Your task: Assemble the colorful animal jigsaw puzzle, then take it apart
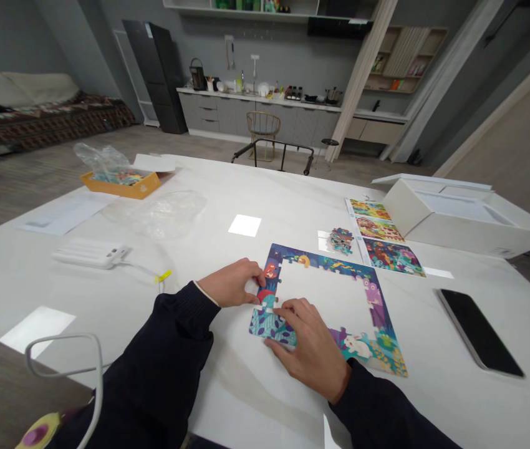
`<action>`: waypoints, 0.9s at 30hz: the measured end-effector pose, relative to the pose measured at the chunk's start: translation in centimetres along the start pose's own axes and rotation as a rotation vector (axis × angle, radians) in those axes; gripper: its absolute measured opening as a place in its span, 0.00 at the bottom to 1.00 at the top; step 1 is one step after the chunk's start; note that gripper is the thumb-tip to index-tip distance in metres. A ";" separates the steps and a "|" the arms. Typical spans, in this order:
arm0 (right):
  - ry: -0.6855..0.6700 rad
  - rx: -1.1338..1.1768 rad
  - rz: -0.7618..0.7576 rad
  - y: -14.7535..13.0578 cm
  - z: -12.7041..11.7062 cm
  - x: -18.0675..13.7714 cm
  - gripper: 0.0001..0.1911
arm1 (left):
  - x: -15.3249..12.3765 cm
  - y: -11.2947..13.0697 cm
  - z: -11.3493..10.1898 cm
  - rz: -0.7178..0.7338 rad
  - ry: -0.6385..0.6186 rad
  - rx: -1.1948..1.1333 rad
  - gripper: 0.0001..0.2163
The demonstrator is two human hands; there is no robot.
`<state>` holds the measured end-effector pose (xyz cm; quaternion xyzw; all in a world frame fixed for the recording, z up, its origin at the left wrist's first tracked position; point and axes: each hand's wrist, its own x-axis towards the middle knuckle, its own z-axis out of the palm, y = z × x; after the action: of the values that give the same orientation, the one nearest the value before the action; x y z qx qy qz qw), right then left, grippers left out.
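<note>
Fingers (252,270) of both hands (230,285) (314,349) are narrowly holding the jigsaw border (328,262); joining its left corner seemingly is needing gentle pressing.

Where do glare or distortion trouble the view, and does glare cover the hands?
Head view: white reflections wash out patches of the table, but none covers the left hand or right hand; head view: wide-angle distortion makes the refrigerator lean; head view: a faint shadow lies on the table near the right hand.
</note>
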<state>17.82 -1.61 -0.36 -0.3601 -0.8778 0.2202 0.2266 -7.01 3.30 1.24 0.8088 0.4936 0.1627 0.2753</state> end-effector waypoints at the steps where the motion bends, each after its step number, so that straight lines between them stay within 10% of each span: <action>1: 0.003 0.002 0.001 0.1 0.1 0.0 0.19 | 0.1 0.1 0.0 -0.009 -0.006 0.004 0.15; 27: 0.061 0.083 0.017 0.9 1.2 0.3 0.17 | 0.8 -0.1 1.0 -0.091 0.025 0.063 0.15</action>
<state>17.44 -1.08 -1.71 -0.3645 -0.8573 0.2474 0.2663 -6.13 3.77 0.36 0.7917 0.5381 0.1444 0.2505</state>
